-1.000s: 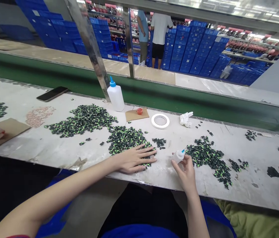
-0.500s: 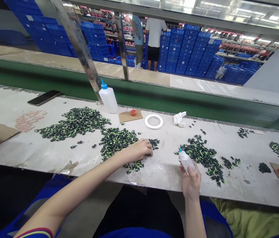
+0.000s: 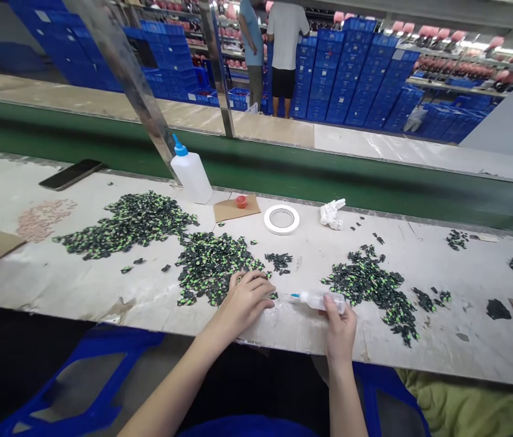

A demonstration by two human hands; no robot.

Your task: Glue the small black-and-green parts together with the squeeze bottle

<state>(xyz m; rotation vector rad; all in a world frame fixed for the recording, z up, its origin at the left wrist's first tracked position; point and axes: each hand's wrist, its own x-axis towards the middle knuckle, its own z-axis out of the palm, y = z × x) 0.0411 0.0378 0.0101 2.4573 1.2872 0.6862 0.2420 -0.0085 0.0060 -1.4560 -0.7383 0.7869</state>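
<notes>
My left hand (image 3: 251, 298) is at the right edge of a heap of small black-and-green pieces (image 3: 213, 261). Its thumb and forefinger pinch one small black-and-green piece (image 3: 275, 296), mostly hidden by the fingers. My right hand (image 3: 340, 321) grips a small clear squeeze bottle (image 3: 317, 300) with a blue tip and a thin needle. The bottle lies nearly level, its needle pointing left at the pinched piece, a short gap away. Behind my left hand is a small cluster of dark pieces (image 3: 278, 261). Another heap of black-and-green pieces (image 3: 368, 282) is just right of the bottle.
Along the back of the table (image 3: 147, 297) stand a large white bottle (image 3: 193, 177), cardboard with a red cap (image 3: 240, 201), a tape roll (image 3: 281, 220) and crumpled tissue (image 3: 331, 214). A phone (image 3: 71, 175) and pink pieces (image 3: 44, 220) lie left. Another person's fingers show at the left edge.
My left hand has drawn back toward me from the small dark cluster, uncovering it. My right hand has tipped the squeeze bottle from upright to nearly level and brought it left.
</notes>
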